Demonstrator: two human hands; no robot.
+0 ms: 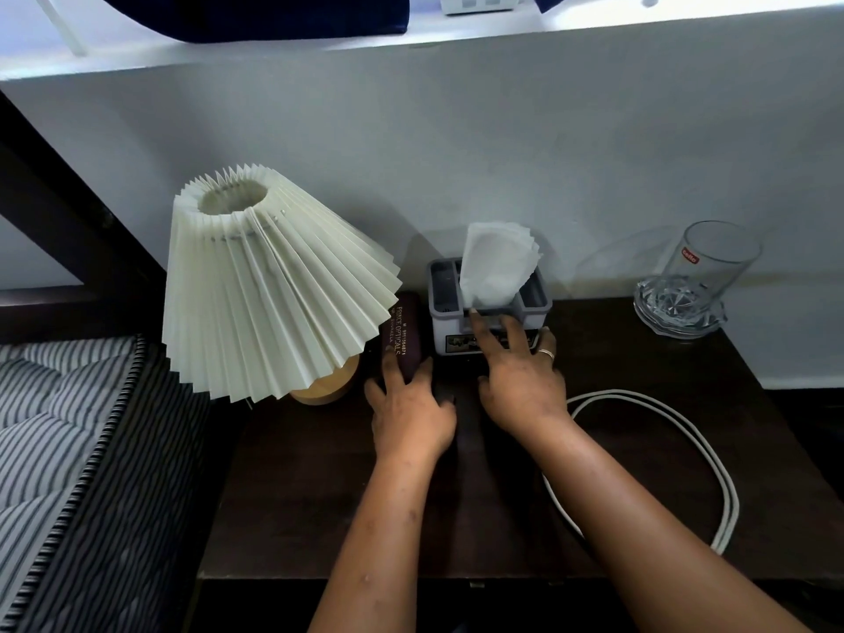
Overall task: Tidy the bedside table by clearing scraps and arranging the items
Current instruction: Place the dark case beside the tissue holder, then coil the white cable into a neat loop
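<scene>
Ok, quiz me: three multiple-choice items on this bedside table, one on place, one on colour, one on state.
1. The glass stands: A at the table's far right; B at its near edge; C on the floor.
2. The cable is: A black; B white; C red.
3. The right hand: A grips the glass; B hangs idle; C rests fingers on the tissue holder.
Answers: A, it sits far right; B, the loop is white; C, fingers lie on the holder's front.

cream lampshade (274, 294), maroon case (404, 340) — striped mattress (68, 427)
</scene>
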